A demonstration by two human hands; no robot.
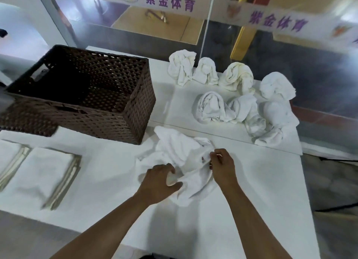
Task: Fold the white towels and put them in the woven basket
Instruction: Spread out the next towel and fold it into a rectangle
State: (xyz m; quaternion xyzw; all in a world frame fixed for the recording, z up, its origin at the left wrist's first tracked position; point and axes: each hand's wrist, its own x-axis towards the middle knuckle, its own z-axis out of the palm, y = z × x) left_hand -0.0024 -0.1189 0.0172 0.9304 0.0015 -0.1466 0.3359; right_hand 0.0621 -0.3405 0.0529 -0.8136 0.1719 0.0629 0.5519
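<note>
A crumpled white towel (178, 154) lies on the white table (251, 191) in front of me. My left hand (158, 183) grips its near left part with curled fingers. My right hand (222, 165) pinches its right edge. The dark brown woven basket (133, 111) stands at the back left, and nothing shows inside it. Several bunched white towels (211, 107) sit in two rows at the back right. A stack of folded white towels (48, 173) lies at the left, with another folded stack (9, 162) beside it at the frame's edge.
A glass partition (205, 26) with white banners and purple characters rises right behind the table. The table's right edge (308, 191) drops to a dark floor. Bare tabletop lies near me, between my forearms and to the right.
</note>
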